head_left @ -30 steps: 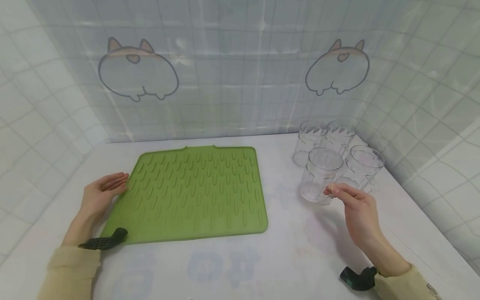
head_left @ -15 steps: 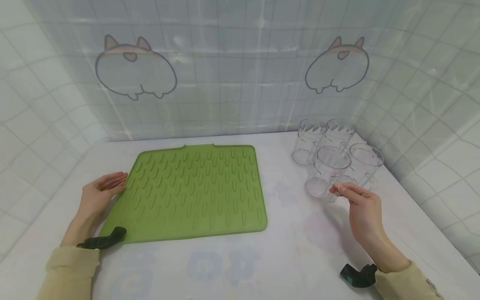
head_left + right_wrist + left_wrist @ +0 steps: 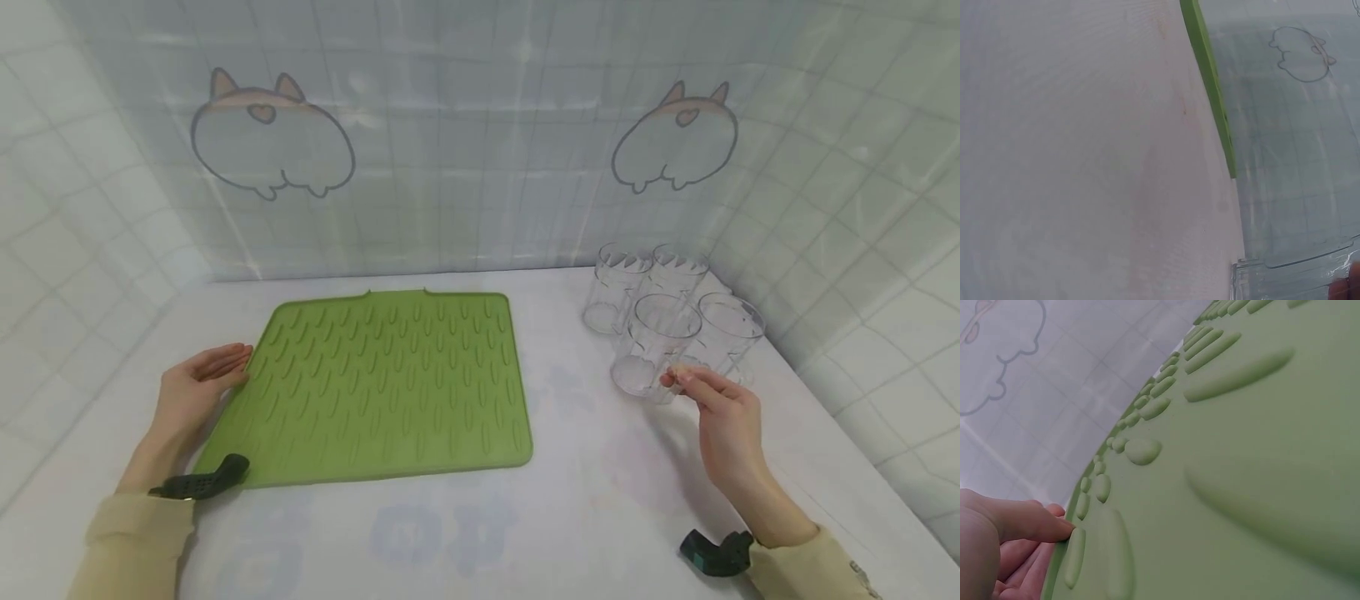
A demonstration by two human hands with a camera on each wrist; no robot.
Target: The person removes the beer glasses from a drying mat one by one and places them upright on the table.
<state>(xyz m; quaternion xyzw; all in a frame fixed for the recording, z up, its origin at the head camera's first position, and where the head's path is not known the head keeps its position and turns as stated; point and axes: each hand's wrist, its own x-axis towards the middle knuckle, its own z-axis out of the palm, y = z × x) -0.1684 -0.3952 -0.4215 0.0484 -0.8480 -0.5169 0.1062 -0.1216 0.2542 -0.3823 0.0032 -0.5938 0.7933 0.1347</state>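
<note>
In the head view my left hand (image 3: 197, 392) lies at the left edge of a green drying mat (image 3: 390, 383) with raised oval ribs. The left wrist view has its thumb (image 3: 1035, 520) touching the mat's rim, the other fingers just outside it. On the right, my right hand (image 3: 731, 421) pinches the handle of a clear mug (image 3: 637, 375), which stands upright on the table. Beside and behind it are more clear mugs: one to the right (image 3: 733, 321), and two at the back, a left one (image 3: 602, 317) and a right one (image 3: 678, 271). In the right wrist view only fingertips (image 3: 1339, 289) show.
A white table (image 3: 570, 517) with faint printed marks bears everything. Tile-patterned sheeting (image 3: 480, 167) closes off the back and both sides. The mugs stand close together near the right-hand sheeting. Black wrist devices sit on both forearms, the left one (image 3: 202, 482) over the mat's corner.
Between one second and half a second ago, my right hand and its mug shifted slightly right, towards the other mugs. Since then both stay about the same. My left hand stays at the mat's edge.
</note>
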